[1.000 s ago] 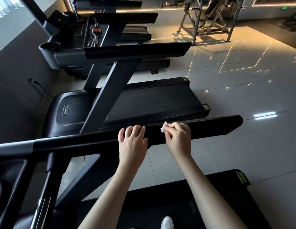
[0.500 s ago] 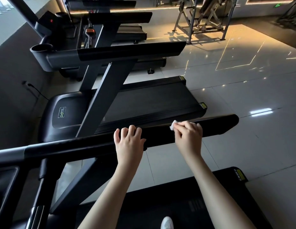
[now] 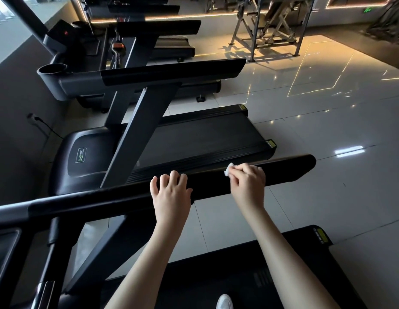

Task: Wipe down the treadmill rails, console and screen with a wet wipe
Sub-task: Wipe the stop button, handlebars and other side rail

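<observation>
A long black treadmill rail (image 3: 287, 171) runs across the middle of the view, from lower left to its rounded end at the right. My right hand (image 3: 247, 181) grips a small white wet wipe (image 3: 228, 170) and presses it on the rail's top, a little short of the end. My left hand (image 3: 170, 192) rests on the same rail further left, its fingers curled over the far edge. The console and screen are out of view at the left.
Beyond the rail stands a second treadmill (image 3: 194, 139) with its own rail (image 3: 171, 73) and cup holder (image 3: 52, 69). More treadmills stand behind it. A metal rack (image 3: 274, 30) stands on the glossy tiled floor (image 3: 327, 112). My white shoe (image 3: 225, 302) is on the belt below.
My right hand has slid the wipe along the rail toward its right end. My left hand has stayed in place on the rail.
</observation>
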